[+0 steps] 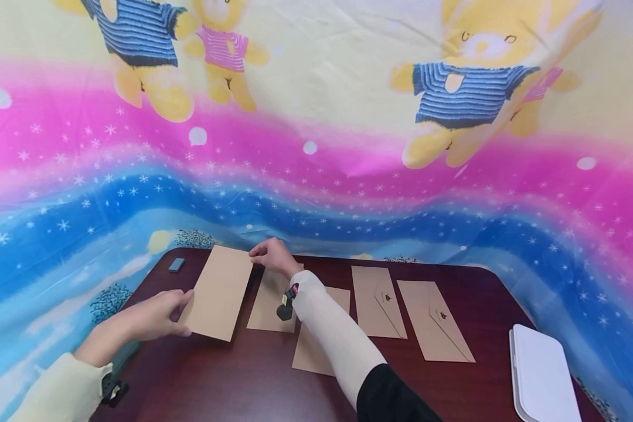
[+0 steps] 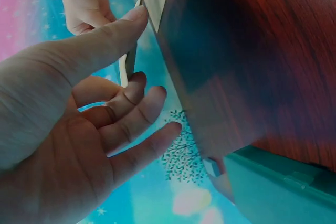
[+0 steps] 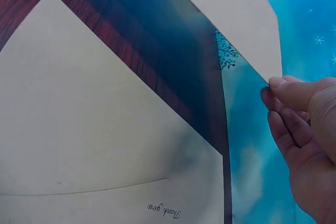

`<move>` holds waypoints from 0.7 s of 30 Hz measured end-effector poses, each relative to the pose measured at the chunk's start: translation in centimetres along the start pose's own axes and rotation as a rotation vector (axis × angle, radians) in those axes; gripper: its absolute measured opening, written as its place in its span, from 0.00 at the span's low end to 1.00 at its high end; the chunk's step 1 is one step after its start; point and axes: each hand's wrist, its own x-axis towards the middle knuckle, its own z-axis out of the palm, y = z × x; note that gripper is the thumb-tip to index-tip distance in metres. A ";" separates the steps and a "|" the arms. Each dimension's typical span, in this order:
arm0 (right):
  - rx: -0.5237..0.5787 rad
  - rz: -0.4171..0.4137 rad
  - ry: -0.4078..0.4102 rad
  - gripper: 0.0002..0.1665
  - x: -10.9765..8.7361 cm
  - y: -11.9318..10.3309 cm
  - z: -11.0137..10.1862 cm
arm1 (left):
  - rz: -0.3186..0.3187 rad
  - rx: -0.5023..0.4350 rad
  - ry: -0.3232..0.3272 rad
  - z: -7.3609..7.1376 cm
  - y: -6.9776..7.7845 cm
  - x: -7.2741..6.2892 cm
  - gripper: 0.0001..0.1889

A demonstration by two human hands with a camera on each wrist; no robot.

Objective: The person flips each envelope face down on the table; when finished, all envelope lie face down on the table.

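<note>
A plain brown paper envelope [image 1: 218, 293] is held tilted above the left part of the table. My left hand [image 1: 155, 315] pinches its left edge between thumb and fingers, and in the left wrist view the envelope [image 2: 127, 66] appears edge-on. At the far right corner, the right hand [image 1: 275, 256] grips it with thumb and fingertips; the right wrist view shows that corner of the envelope [image 3: 247, 19]. Beneath the right wrist lies another envelope [image 1: 268, 305], marked "Thank you" in the right wrist view. One more envelope [image 1: 311, 351] is partly hidden by the right forearm.
Two flap-side-up envelopes, a nearer-centre envelope [image 1: 377, 299] and a right-hand envelope [image 1: 436, 321], lie on the dark wooden table [image 1: 264, 392]. A white case [image 1: 545, 375] sits at the right edge. A small blue-grey block [image 1: 176, 265] lies far left. A green box [image 2: 273, 187] stands near the left hand.
</note>
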 end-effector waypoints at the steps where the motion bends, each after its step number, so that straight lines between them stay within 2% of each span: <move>1: -0.012 0.000 -0.007 0.10 0.0 0.0 0.0 | -0.014 -0.011 -0.007 0.2 -0.1 0.1 0.23; 3: -0.032 0.007 -0.021 0.11 -0.1 0.1 0.1 | -0.045 -0.034 -0.023 0.5 -0.3 0.4 0.19; 6: -0.063 0.020 -0.052 0.11 -0.1 0.2 0.4 | -0.075 -0.046 -0.040 1.0 -0.4 0.7 0.20; 12: -0.133 -0.039 -0.136 0.12 0.0 0.5 1.5 | -0.150 -0.032 -0.066 1.9 -1.0 0.9 0.19; 18: -0.277 -0.068 -0.184 0.14 -0.4 1.1 3.2 | -0.184 -0.056 -0.126 3.5 -1.9 1.2 0.19; 21: -0.314 -0.087 -0.191 0.15 -0.6 1.4 3.8 | -0.198 -0.058 -0.151 3.9 -2.1 1.4 0.19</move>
